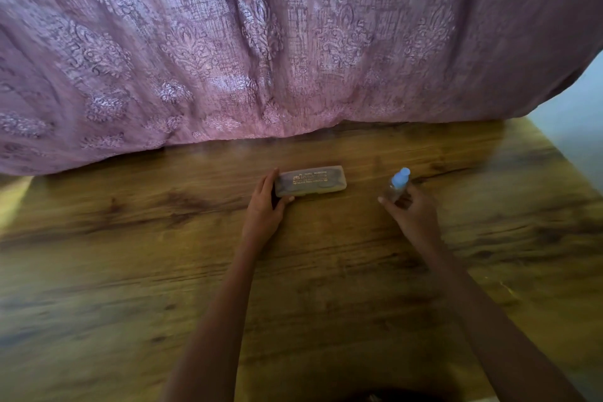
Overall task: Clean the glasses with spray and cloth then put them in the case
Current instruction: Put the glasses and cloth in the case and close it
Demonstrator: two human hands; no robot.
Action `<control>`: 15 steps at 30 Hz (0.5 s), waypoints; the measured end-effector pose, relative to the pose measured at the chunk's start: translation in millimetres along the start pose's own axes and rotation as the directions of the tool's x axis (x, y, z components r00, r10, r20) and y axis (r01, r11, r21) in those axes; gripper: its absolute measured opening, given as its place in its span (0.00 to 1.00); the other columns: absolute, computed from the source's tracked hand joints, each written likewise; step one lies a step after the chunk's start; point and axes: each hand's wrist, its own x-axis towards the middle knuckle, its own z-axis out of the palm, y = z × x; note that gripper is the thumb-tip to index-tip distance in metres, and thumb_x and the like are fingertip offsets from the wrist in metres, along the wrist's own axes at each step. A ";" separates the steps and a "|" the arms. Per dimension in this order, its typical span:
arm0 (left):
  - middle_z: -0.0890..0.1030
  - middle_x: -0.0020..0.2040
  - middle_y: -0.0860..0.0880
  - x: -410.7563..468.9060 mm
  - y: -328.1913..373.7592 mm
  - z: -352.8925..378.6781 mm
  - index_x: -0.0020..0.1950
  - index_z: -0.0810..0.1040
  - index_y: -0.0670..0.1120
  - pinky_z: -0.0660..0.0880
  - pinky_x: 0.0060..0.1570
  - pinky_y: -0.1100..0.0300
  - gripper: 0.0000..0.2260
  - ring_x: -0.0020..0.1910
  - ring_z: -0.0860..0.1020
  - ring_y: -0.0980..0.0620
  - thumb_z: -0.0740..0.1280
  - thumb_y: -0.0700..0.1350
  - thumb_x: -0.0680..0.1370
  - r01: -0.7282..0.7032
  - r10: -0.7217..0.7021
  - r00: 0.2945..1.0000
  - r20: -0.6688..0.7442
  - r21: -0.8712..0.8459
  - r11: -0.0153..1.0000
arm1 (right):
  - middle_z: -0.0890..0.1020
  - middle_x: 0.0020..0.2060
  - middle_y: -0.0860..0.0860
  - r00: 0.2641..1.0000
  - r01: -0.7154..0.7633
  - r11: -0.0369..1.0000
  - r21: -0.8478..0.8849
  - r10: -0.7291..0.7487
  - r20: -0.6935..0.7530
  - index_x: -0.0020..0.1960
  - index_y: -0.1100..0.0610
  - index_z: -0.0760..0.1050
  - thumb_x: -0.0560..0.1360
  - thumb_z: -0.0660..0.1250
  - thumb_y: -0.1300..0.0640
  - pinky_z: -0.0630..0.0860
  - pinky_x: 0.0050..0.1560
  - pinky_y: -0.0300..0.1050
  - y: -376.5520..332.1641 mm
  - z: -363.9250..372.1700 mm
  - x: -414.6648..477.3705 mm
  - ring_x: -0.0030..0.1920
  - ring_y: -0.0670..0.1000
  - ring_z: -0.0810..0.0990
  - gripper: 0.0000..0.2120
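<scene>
A translucent glasses case (311, 180) with printed lettering lies closed on the wooden table (130, 271), with dark shapes showing faintly through its lid. My left hand (266, 206) grips the case's left end, thumb in front and fingers behind. A small clear spray bottle (396, 186) with a light blue cap stands to the right of the case. My right hand (411, 212) wraps around the bottle's lower part from the near side. No cloth is in view. The picture is blurred.
A pink patterned curtain (261, 42) hangs behind the table and rests on its far edge. The table's right edge (561, 153) runs diagonally, with a pale floor or wall beyond it.
</scene>
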 end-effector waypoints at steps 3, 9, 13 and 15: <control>0.68 0.70 0.48 -0.2 0.5 -0.2 0.75 0.61 0.47 0.67 0.62 0.60 0.29 0.66 0.69 0.52 0.68 0.47 0.77 -0.004 0.004 1.000 -0.004 0.009 1.000 | 0.81 0.46 0.46 0.999 0.028 0.999 -0.024 -0.027 0.019 0.58 0.52 0.76 0.72 0.74 0.50 0.77 0.44 0.43 -18.7 14.9 11.0 0.47 0.48 0.80 0.17; 0.69 0.70 0.47 -0.3 -0.1 0.1 0.75 0.61 0.47 0.68 0.63 0.59 0.29 0.66 0.70 0.51 0.68 0.47 0.77 -0.004 0.004 1.000 -0.008 0.015 1.000 | 0.79 0.46 0.46 0.996 0.091 0.992 -0.087 -0.089 0.024 0.63 0.54 0.74 0.73 0.72 0.54 0.63 0.34 0.29 -42.7 39.8 25.5 0.39 0.36 0.72 0.20; 0.69 0.70 0.47 0.3 -0.1 0.3 0.75 0.60 0.48 0.69 0.62 0.58 0.29 0.66 0.70 0.51 0.68 0.48 0.77 0.004 -0.004 1.000 0.002 0.026 1.000 | 0.81 0.53 0.49 0.997 0.071 0.994 -0.087 -0.069 0.025 0.66 0.56 0.73 0.73 0.73 0.57 0.65 0.37 0.27 -39.7 49.3 31.1 0.48 0.43 0.76 0.22; 0.69 0.70 0.47 0.3 0.1 0.5 0.76 0.60 0.48 0.69 0.62 0.57 0.29 0.66 0.70 0.51 0.68 0.48 0.77 0.005 -0.005 1.000 0.002 0.024 1.000 | 0.81 0.54 0.50 0.998 0.062 0.993 -0.105 -0.059 0.029 0.66 0.56 0.72 0.73 0.72 0.56 0.67 0.39 0.29 -34.8 52.2 32.2 0.49 0.44 0.77 0.23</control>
